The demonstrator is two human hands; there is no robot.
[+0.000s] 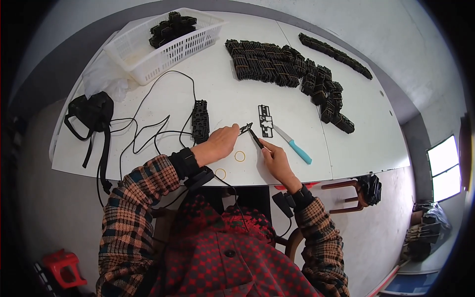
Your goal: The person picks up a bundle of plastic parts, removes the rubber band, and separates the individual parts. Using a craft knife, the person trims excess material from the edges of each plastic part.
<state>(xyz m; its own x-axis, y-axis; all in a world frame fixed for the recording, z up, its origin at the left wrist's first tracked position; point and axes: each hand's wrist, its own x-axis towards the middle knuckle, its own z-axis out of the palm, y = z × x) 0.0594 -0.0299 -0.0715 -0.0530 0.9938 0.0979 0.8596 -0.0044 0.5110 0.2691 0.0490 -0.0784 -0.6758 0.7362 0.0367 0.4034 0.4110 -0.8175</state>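
Note:
My left hand [220, 144] is closed, pinching a small black plastic frame piece [245, 128] over the white table. Close beside it, my right hand [278, 162] grips a slim black tool [255, 138] whose tip meets the piece; the tool's exact kind is too small to tell. Just beyond, a flat black plastic frame [264, 113] with cut-outs lies on the table. To its right rests a knife [300, 151] with a teal handle. A stack of black plastic frames [200, 122] stands left of my hands. Nearer me lie two yellow rubber bands, one [240, 156] by my left hand.
Bundled black frames [264, 63] fill the back right, with a long row [335, 55] behind. A white basket [180, 58] holds more at the back left. A plastic bag [106, 79], a black strapped pouch [91, 115] and loose black cables [143, 129] occupy the left side.

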